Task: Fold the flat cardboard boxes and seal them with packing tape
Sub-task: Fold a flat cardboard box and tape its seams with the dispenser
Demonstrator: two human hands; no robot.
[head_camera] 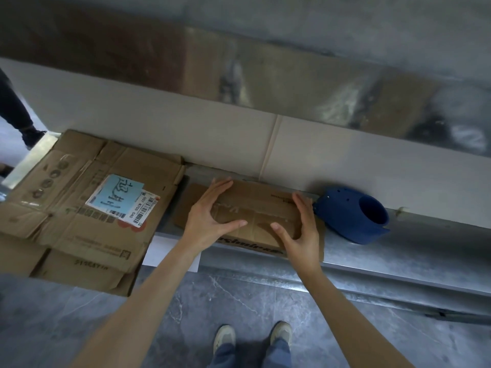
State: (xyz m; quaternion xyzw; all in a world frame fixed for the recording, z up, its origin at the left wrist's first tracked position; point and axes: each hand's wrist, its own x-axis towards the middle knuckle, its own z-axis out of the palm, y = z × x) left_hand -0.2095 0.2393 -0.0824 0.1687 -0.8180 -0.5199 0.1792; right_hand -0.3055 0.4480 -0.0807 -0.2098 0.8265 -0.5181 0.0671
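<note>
A small brown cardboard box (255, 208) rests on a metal ledge (414, 251) against the wall, its top flaps folded shut with old tape marks. My left hand (212, 211) grips its left side, fingers over the top and thumb along the front. At the box's right end my right hand (300, 227) clasps it the same way. A blue tape dispenser (353, 216) lies on the ledge just right of the box. Left of it, a stack of flattened cardboard boxes (79, 208) lies with a blue note and a barcode label on top.
A pale wall panel (239, 139) rises right behind the ledge. Grey marbled floor (239, 301) runs below, with my two shoes (252, 338) on it. Another person's leg and shoe (24, 123) stand at the far left.
</note>
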